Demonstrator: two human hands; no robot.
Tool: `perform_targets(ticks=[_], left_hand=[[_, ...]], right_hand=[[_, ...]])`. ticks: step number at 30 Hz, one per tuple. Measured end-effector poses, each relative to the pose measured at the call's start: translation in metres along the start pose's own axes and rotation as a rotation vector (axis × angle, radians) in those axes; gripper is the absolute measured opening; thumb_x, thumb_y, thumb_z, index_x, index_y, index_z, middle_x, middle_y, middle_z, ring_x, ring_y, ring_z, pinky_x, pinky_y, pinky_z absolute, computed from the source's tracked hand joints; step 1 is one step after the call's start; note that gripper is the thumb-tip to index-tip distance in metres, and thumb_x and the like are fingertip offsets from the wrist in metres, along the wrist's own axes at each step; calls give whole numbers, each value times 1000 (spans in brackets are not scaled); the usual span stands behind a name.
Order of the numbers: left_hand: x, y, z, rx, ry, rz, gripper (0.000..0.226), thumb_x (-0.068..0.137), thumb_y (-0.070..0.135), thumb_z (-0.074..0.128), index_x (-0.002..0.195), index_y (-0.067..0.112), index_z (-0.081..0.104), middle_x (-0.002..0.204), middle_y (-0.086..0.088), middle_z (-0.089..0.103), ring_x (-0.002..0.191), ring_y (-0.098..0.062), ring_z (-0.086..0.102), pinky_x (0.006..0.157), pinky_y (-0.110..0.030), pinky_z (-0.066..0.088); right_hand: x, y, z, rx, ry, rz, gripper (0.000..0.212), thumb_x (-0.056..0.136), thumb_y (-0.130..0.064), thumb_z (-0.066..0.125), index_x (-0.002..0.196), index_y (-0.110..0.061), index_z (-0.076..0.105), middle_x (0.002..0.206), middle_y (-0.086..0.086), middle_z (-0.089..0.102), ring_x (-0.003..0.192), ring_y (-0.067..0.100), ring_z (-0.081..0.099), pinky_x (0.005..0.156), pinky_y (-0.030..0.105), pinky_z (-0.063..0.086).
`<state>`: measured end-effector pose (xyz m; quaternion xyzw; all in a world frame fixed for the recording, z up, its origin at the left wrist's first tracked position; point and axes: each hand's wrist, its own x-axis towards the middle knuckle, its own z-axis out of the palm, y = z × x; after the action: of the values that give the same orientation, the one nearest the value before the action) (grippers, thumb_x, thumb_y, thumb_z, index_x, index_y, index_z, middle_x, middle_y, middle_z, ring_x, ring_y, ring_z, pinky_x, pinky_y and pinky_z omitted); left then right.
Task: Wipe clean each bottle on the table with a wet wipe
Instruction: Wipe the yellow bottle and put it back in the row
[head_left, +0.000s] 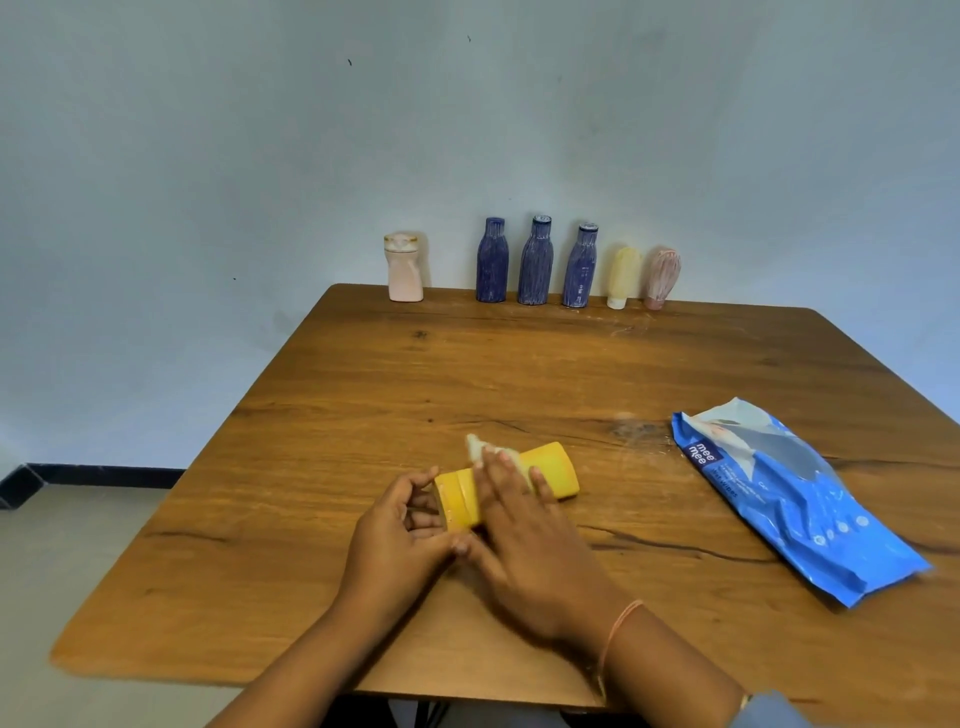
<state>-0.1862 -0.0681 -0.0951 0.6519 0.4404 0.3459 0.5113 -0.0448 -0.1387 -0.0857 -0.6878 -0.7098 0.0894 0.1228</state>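
A yellow bottle (555, 470) lies on its side near the middle of the wooden table (363, 395), cap end toward me on the left. My left hand (400, 525) grips that cap end, fingers curled round it. My right hand (519, 525) lies flat over the bottle's body and presses a white wet wipe (475, 447) against it; only a corner of the wipe shows past my fingertips. Along the far edge stand a pink bottle (405, 267), three dark blue bottles (535, 262), a cream tube (623, 278) and a pinkish tube (661, 278), all dusted with white marks.
A blue wet-wipes pack (795, 493) lies flat on the right side of the table. A pale wall rises right behind the row of bottles. The table's left edge drops to a light floor with a dark skirting.
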Motion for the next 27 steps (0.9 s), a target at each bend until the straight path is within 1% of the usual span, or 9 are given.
perform_targets(ticks=[3, 5, 10, 12, 14, 17, 21, 24, 27], left_hand=[[1, -2, 1, 7, 12, 8, 70, 57, -2, 84, 114, 22, 53, 92, -10, 62, 79, -21, 68, 69, -24, 57], [0, -1, 2, 20, 2, 15, 69, 57, -2, 83, 114, 23, 52, 92, -9, 61, 80, -21, 67, 68, -22, 57], [-2, 1, 0, 103, 21, 78, 37, 78, 2, 66, 98, 32, 57, 83, 10, 63, 75, -4, 61, 65, -8, 46], [-5, 8, 0, 110, 23, 78, 38, 84, 3, 61, 90, 39, 50, 89, 19, 58, 76, 10, 59, 65, -2, 43], [-6, 11, -1, 92, 10, 63, 39, 83, -4, 59, 93, 33, 52, 87, 16, 59, 69, 16, 59, 60, -2, 43], [-6, 7, 0, 96, -4, 45, 43, 73, -9, 67, 108, 13, 57, 80, -2, 64, 64, 3, 62, 57, -9, 47], [-5, 4, 1, 60, 5, 26, 67, 57, 0, 84, 111, 24, 53, 91, -13, 63, 80, -22, 67, 66, -20, 57], [-5, 3, 2, 91, 12, 54, 65, 59, 0, 84, 110, 26, 52, 90, -11, 64, 78, -24, 67, 66, -21, 57], [-7, 5, 1, 137, 30, 109, 44, 74, -4, 69, 105, 23, 55, 87, 2, 63, 72, -12, 63, 60, -10, 48]], right_hand=[[11, 32, -10, 2, 62, 218, 107, 62, -76, -26, 148, -15, -10, 155, 2, -17, 142, 13, -17, 112, 30, -14], [17, 32, -11, -18, 73, 263, 113, 59, -77, -28, 148, -12, -6, 156, 6, -12, 143, 17, -14, 113, 32, -12], [18, -43, 5, 90, 31, 20, 96, 75, -71, -5, 148, -9, -5, 156, 7, -14, 141, 15, -20, 112, 29, -17], [17, -57, 6, 114, 2, -37, 93, 76, -69, -3, 147, -11, -8, 155, 4, -19, 139, 10, -24, 111, 27, -19], [15, -49, 5, 83, -7, -79, 87, 79, -67, -1, 147, -14, -10, 154, 1, -20, 138, 6, -25, 112, 25, -19], [15, -12, 1, 16, 24, -38, 87, 77, -68, -7, 147, -16, -11, 154, 0, -20, 140, 8, -21, 115, 29, -13], [22, 35, -13, -12, 49, 231, 88, 78, -67, -5, 149, -15, -4, 157, 3, -6, 143, 14, -7, 113, 28, -8], [22, 25, -9, -62, 84, 247, 91, 79, -69, -4, 148, -10, -3, 157, 8, -5, 144, 19, -8, 113, 31, -9], [18, -19, 3, 26, 78, 98, 102, 70, -74, -15, 147, -8, -7, 156, 9, -11, 142, 18, -16, 113, 31, -14]])
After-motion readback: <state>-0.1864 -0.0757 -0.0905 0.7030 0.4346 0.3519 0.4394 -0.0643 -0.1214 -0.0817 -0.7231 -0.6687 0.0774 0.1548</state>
